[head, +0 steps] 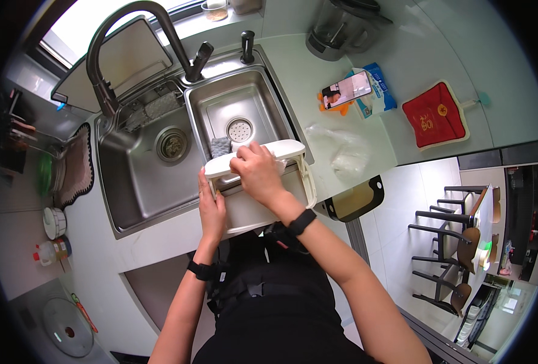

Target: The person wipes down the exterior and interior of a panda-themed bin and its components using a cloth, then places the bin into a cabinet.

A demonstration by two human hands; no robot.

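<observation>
A white plastic frame or rack [290, 146] spans the near edge of the small sink basin, held in front of my body. My left hand [212, 209] grips its left end, with the thumb inside the frame. Bent fingers of my right hand [257, 170] press on the top bar, near its middle; a bit of clear plastic shows beside them, and what lies beneath the fingers is hidden. A grey cloth or sponge [221, 147] lies in the small steel basin [232, 102], just behind the frame's left part.
A black tap [146, 7] arches over the large basin [150, 191] at left. On the right counter are a clear plastic bag [348, 157], a phone [347, 90] on an orange stand, a blue-white packet [380, 93] and a glass jug appliance [337, 32]. A dark-rimmed bin [355, 200] stands below the counter edge.
</observation>
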